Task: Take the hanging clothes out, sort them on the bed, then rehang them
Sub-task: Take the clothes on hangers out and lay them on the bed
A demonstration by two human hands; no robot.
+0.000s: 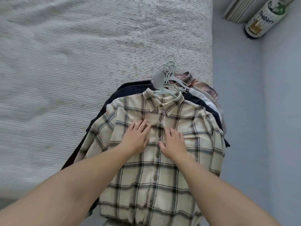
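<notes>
A pile of shirts on hangers lies on the bed (65, 62) near its right edge. On top is a cream plaid shirt (156, 173), buttoned, collar pointing away from me. Under it show a dark navy garment (130, 88), a white one (205, 98) and a pink plaid shirt (203, 85). Several pale green hangers (167, 74) stick out at the collars, hooks bunched together. My left hand (136, 137) rests flat on the plaid shirt's chest, left of the button line. My right hand (174, 141) lies flat just right of the buttons. Neither hand grips anything.
The bed has a ribbed white cover that fills the left and top. A grey-blue floor (260, 128) runs along the right side. A printed cylindrical container (262, 18) and a white radiator-like panel (239, 8) stand at the top right corner.
</notes>
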